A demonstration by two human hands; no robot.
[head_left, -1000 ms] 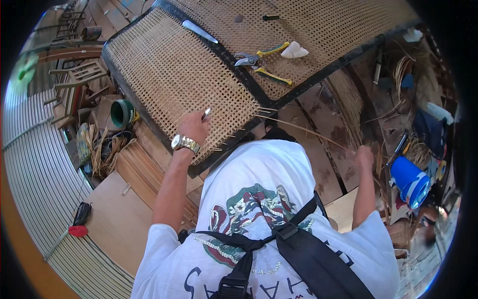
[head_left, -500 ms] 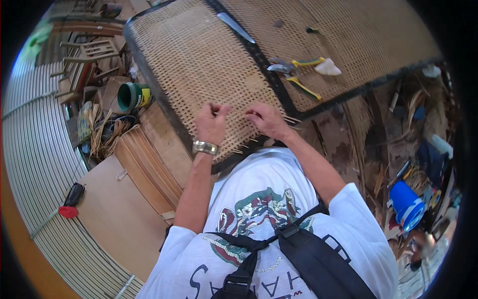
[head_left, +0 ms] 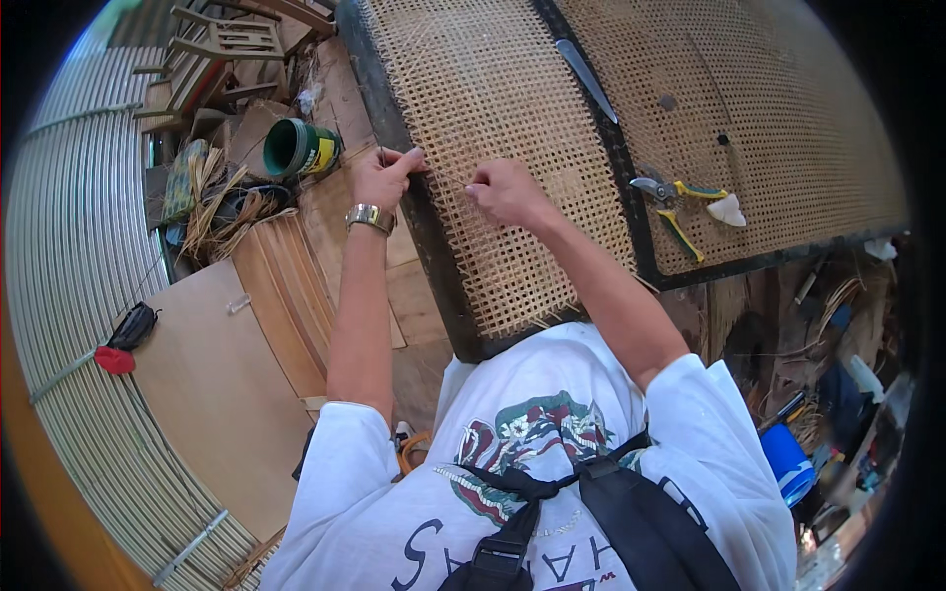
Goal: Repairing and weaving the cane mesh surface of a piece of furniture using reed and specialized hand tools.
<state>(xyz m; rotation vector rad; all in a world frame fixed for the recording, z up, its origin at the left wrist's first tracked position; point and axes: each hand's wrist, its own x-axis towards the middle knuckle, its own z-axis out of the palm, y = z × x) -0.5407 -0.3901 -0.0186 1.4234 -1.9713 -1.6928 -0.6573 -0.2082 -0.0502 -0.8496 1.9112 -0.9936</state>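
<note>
A woven cane panel (head_left: 512,108) in a dark frame (head_left: 440,266) lies in front of me, and cut strand ends stick out along its near edge. My left hand (head_left: 382,179), with a metal-banded watch (head_left: 371,218) on the wrist, is at the frame's left rail with thumb and fingers pressed together. Over the weave, close to that rail, my right hand (head_left: 507,192) is closed with its fingers curled. Whatever either hand pinches is too thin or too hidden to name. Yellow-and-green-handled pruning shears (head_left: 680,204) lie spread on the right-hand panel.
A knife blade (head_left: 586,79) rests along the middle rail. Beside the shears is a white lump (head_left: 727,211). A green bucket (head_left: 301,148) lies tipped at left, near dry fibre strips (head_left: 222,212) and wooden boards (head_left: 286,286). A blue bucket (head_left: 786,463) is at lower right.
Both hands have moved away from the panel's near end toward its left rail, farther from my body. The left hand has shifted from over the weave to the rail. The view has swung left.
</note>
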